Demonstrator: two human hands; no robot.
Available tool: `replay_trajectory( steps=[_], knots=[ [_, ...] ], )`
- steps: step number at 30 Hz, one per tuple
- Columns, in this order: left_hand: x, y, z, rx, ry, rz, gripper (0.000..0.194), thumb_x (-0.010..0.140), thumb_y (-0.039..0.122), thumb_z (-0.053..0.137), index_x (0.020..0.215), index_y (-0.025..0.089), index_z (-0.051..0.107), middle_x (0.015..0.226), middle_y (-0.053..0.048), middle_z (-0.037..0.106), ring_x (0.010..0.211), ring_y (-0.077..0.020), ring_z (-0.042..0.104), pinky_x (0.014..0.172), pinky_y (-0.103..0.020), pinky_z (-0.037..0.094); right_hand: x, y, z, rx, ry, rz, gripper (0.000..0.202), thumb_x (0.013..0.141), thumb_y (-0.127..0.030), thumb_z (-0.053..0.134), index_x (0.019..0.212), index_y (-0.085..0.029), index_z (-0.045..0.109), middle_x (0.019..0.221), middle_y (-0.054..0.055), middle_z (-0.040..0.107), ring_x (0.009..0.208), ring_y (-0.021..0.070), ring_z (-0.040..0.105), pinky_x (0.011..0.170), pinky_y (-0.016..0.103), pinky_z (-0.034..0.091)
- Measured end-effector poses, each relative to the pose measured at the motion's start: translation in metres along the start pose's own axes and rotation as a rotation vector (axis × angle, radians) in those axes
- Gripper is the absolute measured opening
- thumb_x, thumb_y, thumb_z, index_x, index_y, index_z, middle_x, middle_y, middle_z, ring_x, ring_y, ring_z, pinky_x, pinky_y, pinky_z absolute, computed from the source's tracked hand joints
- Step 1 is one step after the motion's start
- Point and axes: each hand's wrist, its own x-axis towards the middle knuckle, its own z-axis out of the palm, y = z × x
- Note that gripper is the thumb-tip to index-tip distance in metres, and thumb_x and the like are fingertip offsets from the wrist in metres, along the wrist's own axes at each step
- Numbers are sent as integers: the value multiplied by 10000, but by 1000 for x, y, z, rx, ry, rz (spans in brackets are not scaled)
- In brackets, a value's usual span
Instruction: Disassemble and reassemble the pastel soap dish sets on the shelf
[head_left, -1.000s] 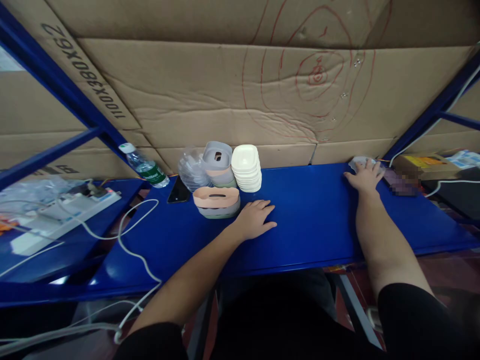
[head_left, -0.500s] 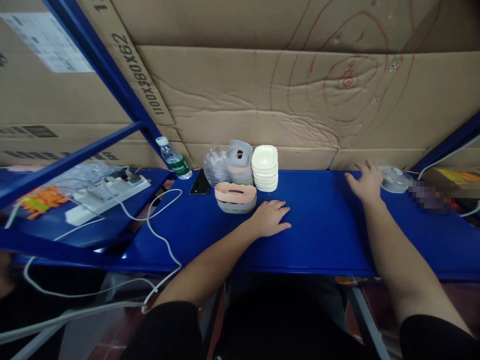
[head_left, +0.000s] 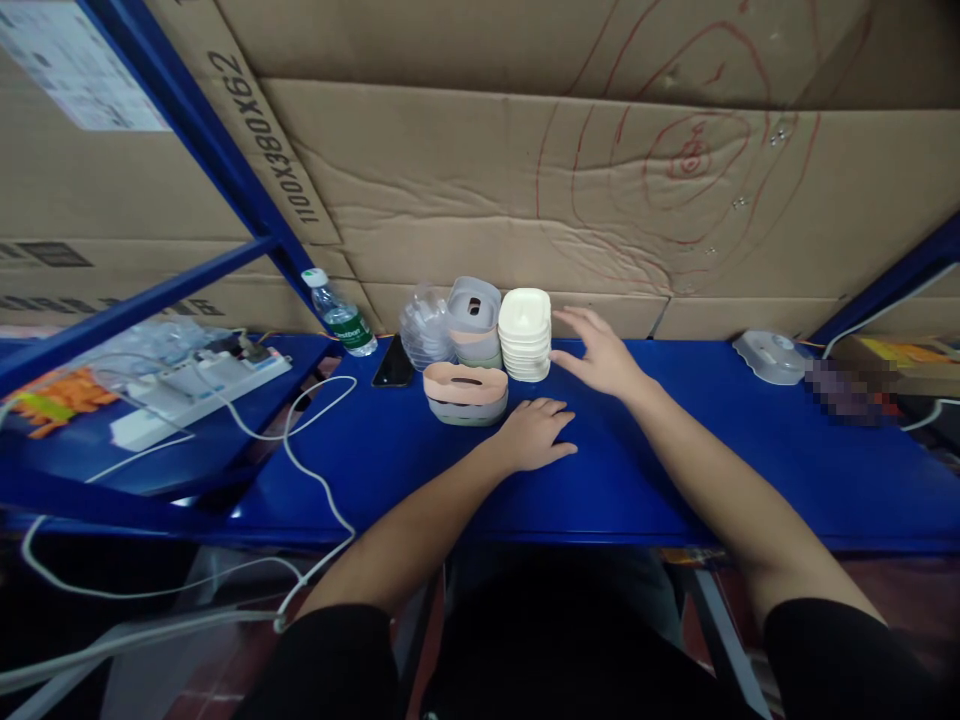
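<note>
My left hand [head_left: 534, 436] rests flat on the blue table [head_left: 450, 500], fingers spread and holding nothing. Just beyond it sits a small stack of oval plastic pieces [head_left: 466, 393], peach on top and grey below. My right hand [head_left: 598, 352] reaches in from the right with its fingers apart, at the right side of a stack of cream plastic pieces [head_left: 525, 335]; whether the fingertips touch it I cannot tell. Left of that stack are grey, peach and green plastic pieces [head_left: 475, 320] piled together, and beside them a stack of clear plastic pieces [head_left: 427, 330].
A phone [head_left: 394, 362] and a water bottle [head_left: 340, 315] are at the back left. White cables [head_left: 330, 490] run over the table's left edge from a power strip [head_left: 202, 395]. A clear plastic piece [head_left: 776, 358] lies at the right. Cardboard [head_left: 465, 200] walls the back.
My right hand has moved left from the clear plastic piece to beside the cream stack. My left hand stays on the table. The view has shifted slightly.
</note>
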Motion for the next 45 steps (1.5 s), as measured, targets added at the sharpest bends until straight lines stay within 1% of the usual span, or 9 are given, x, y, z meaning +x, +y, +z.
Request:
replay_trajectory(
  steps=[6, 12, 20, 25, 33, 36, 38, 41, 45],
  knots=[
    [1, -2, 2, 9, -5, 12, 613, 1000, 564, 556, 1487, 192, 574, 1564, -152, 547, 1436, -348, 496, 1132, -513, 427, 40, 3, 54, 8, 39, 147, 926, 734, -723, 825, 1502, -288, 549, 1624, 135, 446, 1494, 465, 420, 1219, 692, 354],
    [0, -2, 5, 2, 13, 23, 619, 996, 564, 566, 1477, 175, 579, 1544, -155, 564, 1424, -341, 506, 1125, -514, 436, 52, 10, 72, -15, 74, 203, 739, 719, -649, 869, 1304, -230, 698, 1564, 162, 524, 1422, 457, 514, 1187, 711, 381],
    [-1, 3, 3, 29, 6, 11, 584, 1001, 543, 565, 1451, 172, 607, 1548, -169, 555, 1419, -362, 505, 1113, -521, 441, 45, 11, 57, 109, 232, 138, 629, 774, -625, 835, 1261, -244, 723, 1522, 142, 586, 1417, 387, 541, 1230, 636, 366],
    [-1, 1, 2, 8, 8, 13, 598, 1001, 555, 559, 1469, 185, 591, 1566, -166, 540, 1437, -357, 495, 1138, -527, 427, 31, 17, 28, 149, 320, 120, 650, 768, -687, 809, 1257, -268, 722, 1515, 134, 595, 1412, 379, 555, 1213, 613, 400],
    [-3, 10, -5, -75, 6, -131, 819, 968, 560, 594, 1608, 106, 362, 1635, -217, 444, 1488, -375, 450, 1184, -542, 391, -56, 79, -25, 421, 337, 241, 689, 656, -809, 804, 1084, -269, 787, 1369, 130, 711, 1337, 388, 629, 1115, 600, 504],
    [-1, 11, 0, -102, 49, -203, 979, 926, 577, 631, 1643, 55, 217, 1648, -271, 391, 1484, -406, 448, 1171, -537, 402, -79, 99, -29, 566, 267, 417, 809, 541, -967, 718, 916, -255, 799, 1036, 111, 817, 1145, 415, 729, 1032, 602, 561],
    [1, 9, 4, -119, 90, -231, 1049, 909, 588, 640, 1655, 53, 133, 1665, -292, 344, 1494, -414, 436, 1162, -531, 408, -83, 101, -29, 580, 124, 428, 813, 496, -942, 767, 915, -247, 804, 966, 96, 826, 1114, 403, 742, 1058, 585, 549],
    [3, 6, 8, -144, 119, -245, 1063, 915, 589, 618, 1659, 57, 78, 1675, -304, 313, 1508, -411, 421, 1161, -531, 408, -81, 91, -28, 502, -82, 319, 657, 582, -780, 871, 977, -258, 820, 1068, 87, 826, 1153, 364, 736, 1112, 567, 512],
    [3, 5, 6, -121, 51, -212, 968, 939, 581, 584, 1649, 64, 176, 1670, -276, 348, 1520, -410, 396, 1203, -552, 358, -78, 72, -30, 447, -125, 209, 468, 733, -719, 812, 893, -280, 818, 1039, 65, 824, 1040, 314, 765, 1030, 526, 562]
  ],
)
